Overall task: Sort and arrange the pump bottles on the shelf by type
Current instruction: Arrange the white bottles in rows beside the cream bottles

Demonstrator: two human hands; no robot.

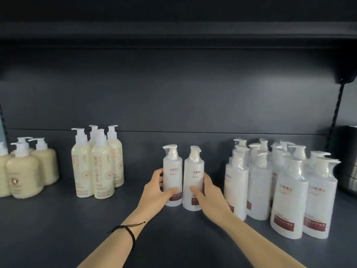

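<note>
Two slim white pump bottles with dark red labels stand side by side mid-shelf. My left hand (156, 190) grips the left white bottle (172, 167), thumb across its front. My right hand (208, 192) grips the right white bottle (194, 169) the same way. To the right stands a dense group of white pump bottles (282, 190), several of them wider. At the left are tall cream bottles (96, 161) with orange print, and squat cream bottles (29, 169) at the far left.
The dark grey shelf (116, 219) has a back wall behind the bottles and another shelf board overhead. A black slotted upright (335, 117) and a dark box (347, 157) sit at the far right. Bare shelf lies between the cream bottles and my hands.
</note>
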